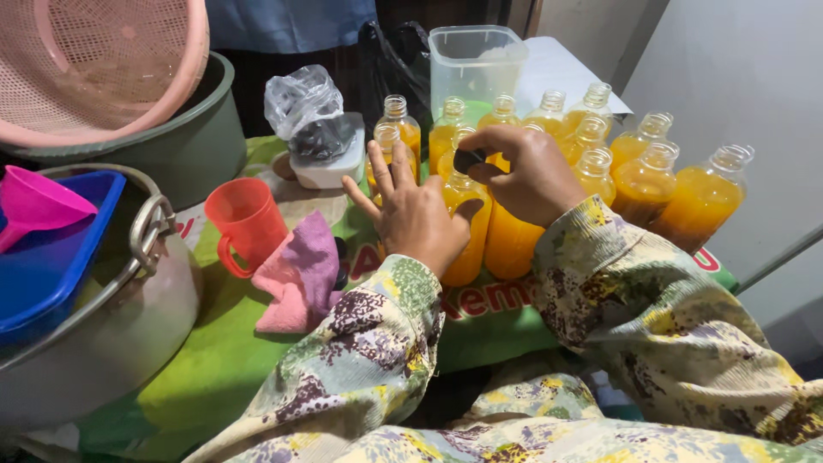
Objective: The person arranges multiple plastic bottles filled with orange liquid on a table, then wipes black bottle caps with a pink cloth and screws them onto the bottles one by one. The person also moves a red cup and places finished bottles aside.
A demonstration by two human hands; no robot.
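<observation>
Head view, looking down at a green cloth (pixel 197 360) spread as the work surface. The left hand (pixel 414 214) rests against the side of a plastic bottle of orange liquid (pixel 467 231) standing near the middle of the cloth; its four fingers are spread and point upward, and the thumb lies against the bottle's wall. The right hand (pixel 525 176) is over the bottle's mouth, thumb and forefinger pinching a small dark cap (pixel 468 159) on top; whether the cap is fully seated cannot be told. Both arms wear floral-patterned sleeves (pixel 651 326).

Just beside this bottle, toward the cloth's far and right edges, stands a cluster of uncapped bottles (pixel 651 180) holding the same orange liquid, set close together and upright. Behind them, at the far edge, is a clear plastic container (pixel 476 64). To the left of the hands lie a crumpled pink cloth (pixel 300 270) and, touching it, an upright orange mug (pixel 244 219). Beyond the mug sits a white tub (pixel 330 167) with a clear plastic bag (pixel 300 103) on top. At the left edge a metal pot (pixel 103 343) carries a blue tray (pixel 51 266) with a pink funnel (pixel 39 206); behind it a green basin (pixel 184 146) holds a pink basket (pixel 103 60).
</observation>
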